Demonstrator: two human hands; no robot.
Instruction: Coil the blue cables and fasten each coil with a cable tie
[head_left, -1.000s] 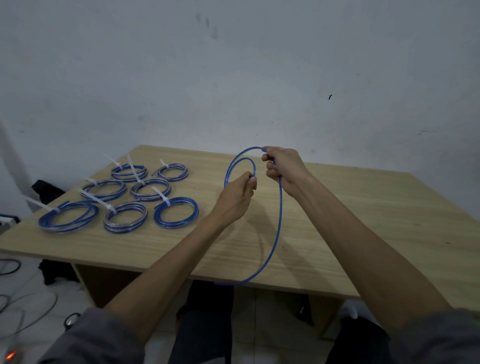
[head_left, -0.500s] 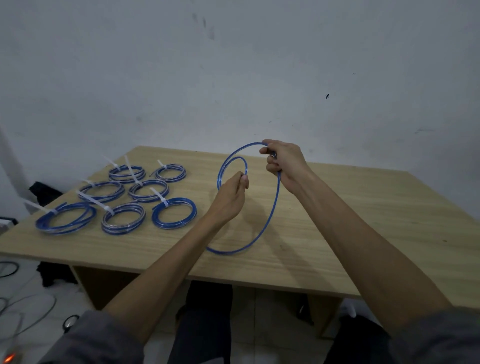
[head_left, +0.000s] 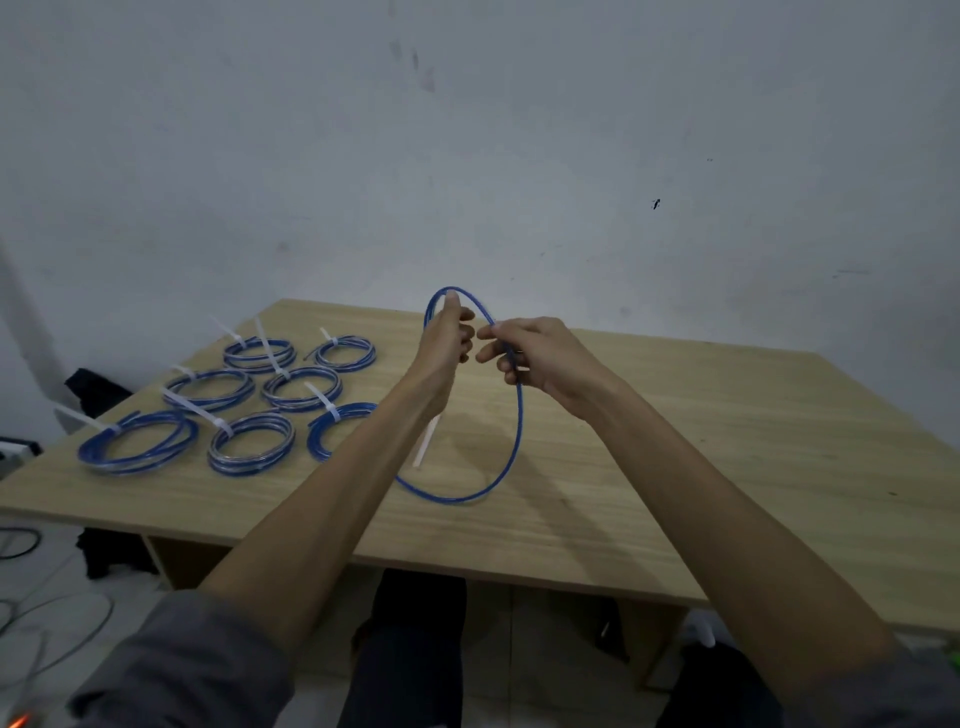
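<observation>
A blue cable (head_left: 514, 441) forms one upright loop above the wooden table (head_left: 701, 441), its lowest part near the tabletop. My left hand (head_left: 447, 332) pinches the top of the loop. Just to its right, my right hand (head_left: 530, 353) grips the cable where it runs down the loop's right side. A loose white cable tie (head_left: 426, 441) lies on the table beside my left forearm. Several tied blue coils (head_left: 249, 441) with white ties lie on the left part of the table.
A white wall stands close behind the table. Grey and black cords lie on the floor at the lower left (head_left: 31, 623). A dark bag (head_left: 93, 384) sits past the table's left edge. My legs are under the front edge.
The hanging loop has shrunk and risen from the front edge onto the tabletop. My left hand climbed to the loop's top, close to my right hand.
</observation>
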